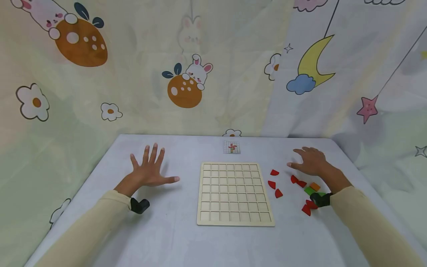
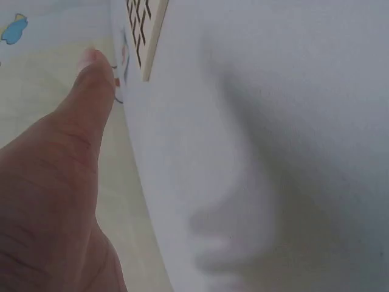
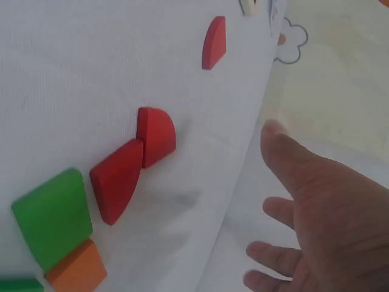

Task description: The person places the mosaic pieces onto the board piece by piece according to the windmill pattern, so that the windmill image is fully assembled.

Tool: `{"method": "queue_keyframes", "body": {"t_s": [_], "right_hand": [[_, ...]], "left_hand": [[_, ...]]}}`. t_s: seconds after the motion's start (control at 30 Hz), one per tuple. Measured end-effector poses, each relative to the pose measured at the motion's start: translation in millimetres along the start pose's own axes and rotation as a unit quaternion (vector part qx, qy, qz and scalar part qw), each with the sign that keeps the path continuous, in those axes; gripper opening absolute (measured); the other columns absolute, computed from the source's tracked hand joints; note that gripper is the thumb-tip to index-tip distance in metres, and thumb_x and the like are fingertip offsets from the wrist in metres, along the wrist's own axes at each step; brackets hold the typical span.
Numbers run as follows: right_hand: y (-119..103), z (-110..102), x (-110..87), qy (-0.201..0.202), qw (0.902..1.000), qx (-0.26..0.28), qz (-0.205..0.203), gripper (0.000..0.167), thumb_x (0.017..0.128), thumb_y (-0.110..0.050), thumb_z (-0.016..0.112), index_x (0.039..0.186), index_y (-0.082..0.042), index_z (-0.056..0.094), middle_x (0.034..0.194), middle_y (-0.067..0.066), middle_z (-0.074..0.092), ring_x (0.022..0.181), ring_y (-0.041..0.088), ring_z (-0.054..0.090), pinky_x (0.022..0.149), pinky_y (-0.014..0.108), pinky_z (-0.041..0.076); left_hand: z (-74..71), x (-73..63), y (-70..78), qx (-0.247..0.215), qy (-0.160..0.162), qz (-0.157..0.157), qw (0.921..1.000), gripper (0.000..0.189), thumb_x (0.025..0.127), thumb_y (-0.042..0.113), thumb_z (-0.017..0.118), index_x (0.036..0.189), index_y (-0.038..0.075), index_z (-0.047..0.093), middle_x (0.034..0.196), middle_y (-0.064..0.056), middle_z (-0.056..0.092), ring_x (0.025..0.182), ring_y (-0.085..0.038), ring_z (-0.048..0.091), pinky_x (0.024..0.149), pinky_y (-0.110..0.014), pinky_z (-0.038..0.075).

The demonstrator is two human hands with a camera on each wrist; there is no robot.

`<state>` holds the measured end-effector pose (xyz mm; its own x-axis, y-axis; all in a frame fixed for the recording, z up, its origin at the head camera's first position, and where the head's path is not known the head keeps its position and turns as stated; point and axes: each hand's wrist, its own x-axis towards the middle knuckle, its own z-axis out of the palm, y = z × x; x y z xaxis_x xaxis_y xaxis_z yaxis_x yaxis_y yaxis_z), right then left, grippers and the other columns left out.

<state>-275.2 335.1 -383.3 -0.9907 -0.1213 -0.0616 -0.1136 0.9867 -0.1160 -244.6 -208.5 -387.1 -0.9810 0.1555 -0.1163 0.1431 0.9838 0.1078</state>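
My left hand (image 1: 149, 171) is spread wide above the white table, left of a pale wooden grid board (image 1: 235, 193), and holds nothing. In the left wrist view, the thumb of the left hand (image 2: 67, 152) points toward a corner of the board (image 2: 146, 55). My right hand (image 1: 310, 161) hovers with fingers loosely extended, just beyond some small blocks, touching none. Beneath it lie red quarter-round blocks (image 3: 117, 179), a green block (image 3: 55, 216) and an orange block (image 3: 78, 267). The right wrist partly hides several pieces in the head view.
Three red quarter-round pieces (image 1: 271, 184) lie between the board and the right hand. More red pieces (image 1: 306, 210) sit near the right wrist. A small card with a pinwheel picture on a grid (image 1: 231, 147) lies behind the board. Patterned cloth (image 1: 143, 92) hangs behind the table.
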Motion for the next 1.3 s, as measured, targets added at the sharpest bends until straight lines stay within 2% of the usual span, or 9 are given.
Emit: {"method": "queue_keyframes", "body": {"t_s": [0.17, 0.3, 0.4, 0.57, 0.7, 0.8, 0.97, 1.17, 1.3], "right_hand": [[-10, 3, -1.4, 0.005, 0.9969, 0.075, -0.021, 0.059, 0.092, -0.028, 0.068, 0.133, 0.009, 0.051, 0.127, 0.034, 0.051, 0.117, 0.051, 0.044, 0.091, 0.062, 0.042], [-24, 3, -2.9, 0.008, 0.9897, 0.138, -0.040, 0.037, 0.093, -0.017, 0.067, 0.123, 0.005, 0.062, 0.108, 0.022, 0.063, 0.098, 0.037, 0.055, 0.079, 0.045, 0.053], [-32, 5, -4.1, -0.001, 0.9836, 0.171, -0.058, 0.028, 0.093, -0.015, 0.067, 0.115, 0.002, 0.067, 0.099, 0.012, 0.065, 0.089, 0.028, 0.056, 0.072, 0.037, 0.053], [-42, 12, -8.4, -0.049, 0.9722, 0.212, -0.087, 0.022, 0.092, -0.014, 0.068, 0.110, -0.002, 0.070, 0.097, 0.004, 0.067, 0.089, 0.023, 0.058, 0.075, 0.036, 0.052], [-55, 16, -13.2, -0.086, 0.9630, 0.236, -0.098, 0.023, 0.091, -0.012, 0.069, 0.110, -0.001, 0.069, 0.096, 0.003, 0.066, 0.086, 0.022, 0.057, 0.072, 0.033, 0.050], [-65, 20, -16.3, -0.106, 0.9618, 0.233, -0.096, 0.028, 0.089, -0.013, 0.071, 0.113, 0.000, 0.068, 0.095, 0.003, 0.064, 0.086, 0.021, 0.056, 0.072, 0.033, 0.049], [-74, 25, -19.8, -0.129, 0.9685, 0.197, -0.082, 0.029, 0.087, -0.012, 0.074, 0.114, -0.002, 0.067, 0.095, 0.003, 0.060, 0.088, 0.022, 0.053, 0.075, 0.036, 0.049], [-78, 27, -22.3, -0.130, 0.9759, 0.162, -0.069, 0.024, 0.086, -0.006, 0.073, 0.109, -0.005, 0.066, 0.089, 0.004, 0.058, 0.083, 0.022, 0.052, 0.070, 0.035, 0.049], [-80, 26, -23.9, -0.119, 0.9794, 0.152, -0.059, 0.017, 0.086, -0.006, 0.073, 0.101, -0.006, 0.065, 0.086, 0.004, 0.057, 0.079, 0.021, 0.053, 0.067, 0.034, 0.048]], "left_hand": [[5.6, -3.0, 4.9, -0.025, 0.003, 0.036, 0.9990, 0.134, 0.067, 0.085, 0.058, 0.154, -0.002, 0.005, 0.158, -0.026, -0.009, 0.144, -0.042, -0.013, 0.101, -0.065, -0.020], [11.1, -8.3, 14.6, -0.055, -0.003, 0.069, 0.9961, 0.134, 0.068, 0.082, 0.061, 0.154, -0.004, 0.005, 0.159, -0.025, -0.008, 0.145, -0.040, -0.011, 0.106, -0.062, -0.014], [17.8, -11.7, 25.5, -0.065, -0.008, 0.096, 0.9932, 0.131, 0.070, 0.080, 0.063, 0.154, -0.002, 0.006, 0.159, -0.024, -0.007, 0.145, -0.039, -0.012, 0.108, -0.062, -0.008], [27.8, -14.9, 46.9, -0.092, -0.013, 0.151, 0.9841, 0.125, 0.073, 0.072, 0.067, 0.153, -0.004, 0.010, 0.158, -0.027, -0.002, 0.145, -0.041, -0.007, 0.110, -0.061, 0.002], [35.7, -19.1, 62.7, -0.112, -0.028, 0.185, 0.9760, 0.126, 0.073, 0.069, 0.069, 0.152, -0.009, 0.009, 0.158, -0.028, -0.001, 0.145, -0.040, -0.004, 0.111, -0.060, 0.004], [40.8, -23.8, 72.2, -0.106, -0.053, 0.192, 0.9742, 0.128, 0.073, 0.070, 0.069, 0.152, -0.009, 0.005, 0.158, -0.026, -0.004, 0.145, -0.038, -0.006, 0.112, -0.058, 0.002], [49.0, -29.6, 84.7, -0.106, -0.082, 0.201, 0.9705, 0.130, 0.073, 0.071, 0.069, 0.152, -0.009, 0.002, 0.159, -0.025, -0.006, 0.146, -0.036, -0.008, 0.112, -0.057, 0.002], [54.6, -37.5, 93.2, -0.118, -0.095, 0.227, 0.9622, 0.137, 0.067, 0.070, 0.074, 0.152, -0.007, 0.000, 0.159, -0.023, -0.010, 0.145, -0.036, -0.011, 0.111, -0.059, 0.000], [56.7, -40.1, 94.5, -0.130, -0.089, 0.238, 0.9584, 0.139, 0.065, 0.071, 0.076, 0.153, -0.006, 0.000, 0.159, -0.023, -0.011, 0.145, -0.035, -0.011, 0.111, -0.059, -0.002]]}}
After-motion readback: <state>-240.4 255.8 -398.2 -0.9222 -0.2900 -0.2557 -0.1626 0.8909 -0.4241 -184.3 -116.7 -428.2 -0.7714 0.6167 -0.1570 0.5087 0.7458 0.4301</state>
